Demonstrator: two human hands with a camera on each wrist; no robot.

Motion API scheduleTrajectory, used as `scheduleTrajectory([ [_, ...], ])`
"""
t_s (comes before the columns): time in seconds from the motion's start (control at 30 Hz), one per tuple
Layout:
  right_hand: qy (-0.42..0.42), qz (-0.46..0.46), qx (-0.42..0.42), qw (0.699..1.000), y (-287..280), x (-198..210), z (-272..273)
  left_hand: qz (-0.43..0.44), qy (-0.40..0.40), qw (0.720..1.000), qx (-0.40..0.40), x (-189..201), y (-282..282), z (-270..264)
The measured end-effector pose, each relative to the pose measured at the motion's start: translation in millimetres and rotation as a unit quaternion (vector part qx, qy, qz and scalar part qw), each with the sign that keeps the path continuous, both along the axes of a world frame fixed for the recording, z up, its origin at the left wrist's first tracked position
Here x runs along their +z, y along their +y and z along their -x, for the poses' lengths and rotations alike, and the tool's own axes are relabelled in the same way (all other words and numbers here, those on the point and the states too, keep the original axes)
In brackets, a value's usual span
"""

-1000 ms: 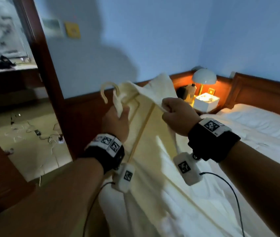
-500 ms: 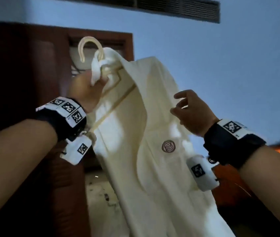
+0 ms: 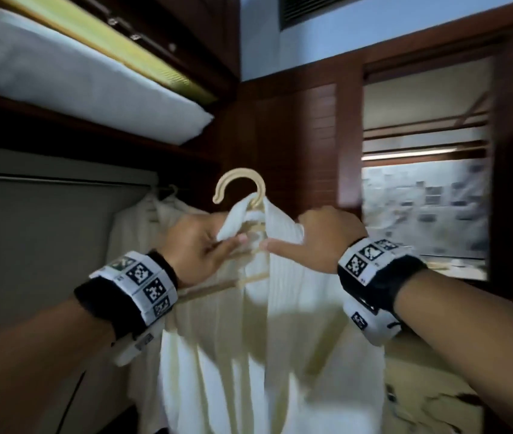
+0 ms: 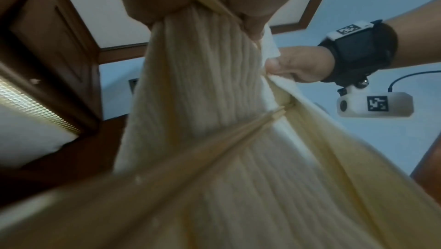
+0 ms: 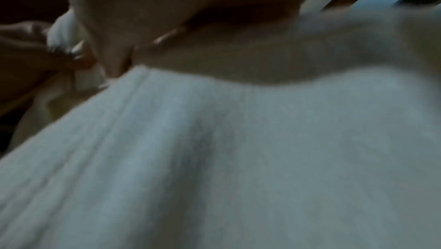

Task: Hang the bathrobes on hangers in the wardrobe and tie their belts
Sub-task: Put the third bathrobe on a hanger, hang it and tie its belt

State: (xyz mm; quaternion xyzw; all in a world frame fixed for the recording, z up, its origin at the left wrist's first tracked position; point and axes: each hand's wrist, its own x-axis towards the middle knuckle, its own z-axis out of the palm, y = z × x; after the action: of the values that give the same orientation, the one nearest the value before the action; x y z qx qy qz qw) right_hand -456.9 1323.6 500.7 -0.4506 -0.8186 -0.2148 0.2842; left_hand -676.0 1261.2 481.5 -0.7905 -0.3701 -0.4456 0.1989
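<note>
A cream ribbed bathrobe [image 3: 280,324] drapes over a pale wooden hanger [image 3: 242,189], held up in front of the open wardrobe. My left hand [image 3: 199,249] grips the robe's left collar and the hanger's neck. On the other side, my right hand [image 3: 318,236] holds the right shoulder of the robe, thumb pointing left. The left wrist view shows the hanger bar [image 4: 214,140] crossing the robe's cloth [image 4: 203,75] and my right hand [image 4: 298,64] pinching the fabric. White cloth [image 5: 238,149] fills the blurred right wrist view. Another white robe [image 3: 152,220] hangs from the wardrobe rail [image 3: 61,180].
A folded white pillow or duvet [image 3: 76,76] lies on the wardrobe's top shelf [image 3: 61,126]. Dark wood panelling [image 3: 296,145] stands behind the robe. At the right, a wood-framed opening [image 3: 424,170] shows a pale patterned surface.
The view has swung from the bed and wall to the wardrobe interior. The robe on its hanger now hangs before the rail, and my right hand has closed on its shoulder.
</note>
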Motion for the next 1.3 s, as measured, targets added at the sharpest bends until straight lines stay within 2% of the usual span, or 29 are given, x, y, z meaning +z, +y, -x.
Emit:
scheduleTrajectory([
  [0.1,0.006,0.013,0.074,0.997,51,-23,59,0.048,0.008,0.994,0.098,-24,19,35],
  [0.17,-0.018,0.024,0.121,0.992,88,-28,91,0.075,-0.049,0.985,0.149,-33,36,62],
  [0.23,-0.048,0.022,0.161,0.985,126,-29,119,0.098,-0.090,0.962,0.237,-37,54,92],
  [0.33,-0.097,-0.004,0.204,0.974,182,-26,161,0.160,-0.061,0.894,0.415,-43,83,138],
  [0.47,-0.124,-0.046,0.249,0.959,249,-24,216,0.190,-0.088,0.827,0.521,-64,115,213],
  [0.5,-0.140,-0.074,0.256,0.953,264,-24,231,0.194,-0.101,0.803,0.555,-72,116,232],
  [0.6,-0.182,-0.120,0.260,0.941,300,-24,273,0.229,-0.126,0.701,0.663,-101,110,277],
  [0.67,-0.189,-0.118,0.258,0.940,317,-28,306,0.222,-0.145,0.663,0.700,-104,109,298],
  [0.7,-0.176,-0.102,0.259,0.944,325,-28,324,0.202,-0.162,0.654,0.711,-100,114,305],
  [0.73,-0.146,-0.069,0.267,0.950,333,-27,343,0.161,-0.180,0.664,0.708,-94,123,309],
  [0.77,-0.102,-0.021,0.280,0.954,340,-27,361,0.110,-0.189,0.692,0.688,-90,137,312],
  [0.8,-0.052,0.031,0.296,0.953,347,-27,381,0.094,-0.183,0.726,0.656,-86,154,312],
  [0.87,0.035,0.101,0.330,0.938,360,-28,417,0.182,-0.206,0.807,0.522,-83,191,312],
  [0.9,0.060,0.114,0.343,0.931,366,-27,433,0.233,-0.238,0.830,0.447,-82,207,319],
  [0.93,0.076,0.120,0.352,0.925,373,-27,447,0.243,-0.253,0.842,0.409,-82,219,332],
  [1.0,0.092,0.130,0.360,0.919,388,-25,475,0.126,-0.204,0.867,0.438,-77,229,377],
  [1.03,0.100,0.136,0.358,0.918,396,-23,489,0.054,-0.157,0.860,0.483,-73,233,407],
  [1.07,0.111,0.150,0.352,0.917,403,-19,502,0.017,-0.104,0.841,0.531,-66,238,434],
  [1.13,0.124,0.193,0.343,0.911,418,-12,529,0.006,-0.040,0.805,0.592,-51,256,483],
  [1.3,0.113,0.226,0.347,0.903,451,22,595,0.167,-0.021,0.828,0.534,-4,316,583],
])
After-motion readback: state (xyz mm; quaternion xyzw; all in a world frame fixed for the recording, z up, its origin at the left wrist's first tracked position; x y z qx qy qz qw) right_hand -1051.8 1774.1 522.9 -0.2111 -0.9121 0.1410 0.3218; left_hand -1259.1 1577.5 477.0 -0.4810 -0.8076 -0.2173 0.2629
